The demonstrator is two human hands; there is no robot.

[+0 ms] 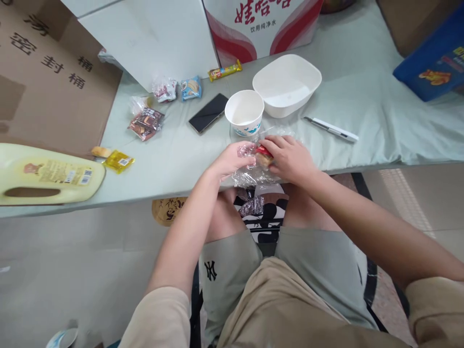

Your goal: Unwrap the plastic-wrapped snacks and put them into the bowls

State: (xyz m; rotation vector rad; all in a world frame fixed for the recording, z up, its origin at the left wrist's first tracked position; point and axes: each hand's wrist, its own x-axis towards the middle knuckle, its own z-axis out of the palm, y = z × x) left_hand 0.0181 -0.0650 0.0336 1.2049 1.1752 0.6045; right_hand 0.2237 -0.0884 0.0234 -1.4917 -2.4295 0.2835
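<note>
Both hands meet at the table's near edge over crinkled clear plastic film point(250, 178). My left hand point(234, 160) is closed on the film, its fingertips partly covered by shiny folds. My right hand point(292, 158) curls over a small red-and-tan snack packet point(264, 157), mostly hidden under its fingers. Just beyond my hands stands a white paper cup point(244, 113) with a blue print. An oval white plastic bowl point(288, 87) touches it on the right. To the right of my right hand lies a white utility knife point(331, 129).
A black phone point(208, 113) lies left of the cup. Farther left are wrapped snacks point(146, 122), a yellow packet point(119, 161) and a pale yellow jug point(50, 174) on its side. Cardboard boxes point(54, 72) and a white-and-red carton point(264, 29) line the back; a blue box point(431, 58) stands right.
</note>
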